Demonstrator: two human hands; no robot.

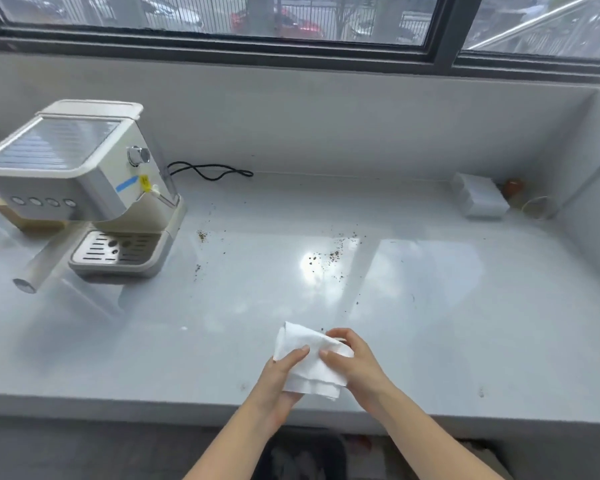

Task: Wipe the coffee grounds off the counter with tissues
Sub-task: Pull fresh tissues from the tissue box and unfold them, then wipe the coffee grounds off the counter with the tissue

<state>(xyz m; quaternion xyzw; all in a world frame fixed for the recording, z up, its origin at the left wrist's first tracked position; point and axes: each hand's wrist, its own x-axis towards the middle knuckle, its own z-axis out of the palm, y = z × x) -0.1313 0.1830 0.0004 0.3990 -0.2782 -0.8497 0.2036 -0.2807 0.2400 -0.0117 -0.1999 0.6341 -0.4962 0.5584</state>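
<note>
So, both hands are on the tissue (312,365) right now, low over the near edge of the counter (430,323). The left hand (281,379) has its thumb on top and its fingers curled underneath, and the right hand (357,362) pinches the other side with its fingers wrapped over the bunched end. I can't tell if the tissue actually touches the surface. It's a soft white folded sheet, kinda rumpled, with layers showing at the lower corner. The coffee grounds (333,256) sit well apart from it, farther back. They're a loose scatter of dark specks around the glare patch, plus a smaller clump (201,235) near the coffee machine (80,174). The counter is glossy pale grey, smooth and super reflective. The machine is cream and boxy with a slotted metal drip tray (118,251), and it sits far left with a black cord (208,169) looping behind it. In the back right corner there's a white pack (480,199) and a clear glass (537,207). Lots of open surface between the tissue and the specks, with walls at the back and right.
</note>
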